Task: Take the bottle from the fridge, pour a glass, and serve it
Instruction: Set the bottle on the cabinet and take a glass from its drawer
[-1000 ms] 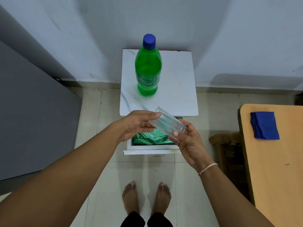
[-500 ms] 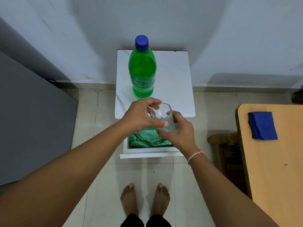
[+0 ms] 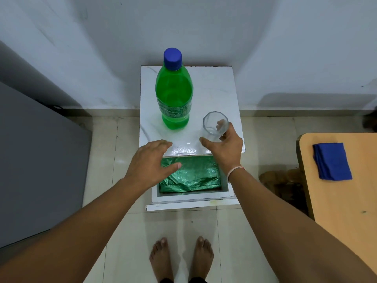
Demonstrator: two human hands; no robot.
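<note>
Bottle: I see the green bottle (image 3: 174, 94) upright on the white stand (image 3: 222, 88), blue cap (image 3: 172, 59) on, toward the stand's left half.
Glass: the clear glass (image 3: 215, 126) stands upright just right of the bottle, near the stand's front right corner, and looks empty.
Right hand: my right hand (image 3: 225, 147) grips the glass low down, thumb at its left, fingers curled round its right side. A pale band (image 3: 234, 170) sits on that wrist.
Left hand: my left hand (image 3: 152, 163) hovers in front of the bottle, over the stand's front edge, fingers loosely straight and slightly spread, holding nothing.
Drawer: below the stand's front edge an open drawer (image 3: 191, 198) holds crumpled green plastic (image 3: 193, 172).
Table: a wooden table (image 3: 346, 201) lies well right of the stand, a folded blue cloth (image 3: 331, 160) on it.
Floor: my bare feet (image 3: 181, 260) are on pale tiles, in front of the stand.
</note>
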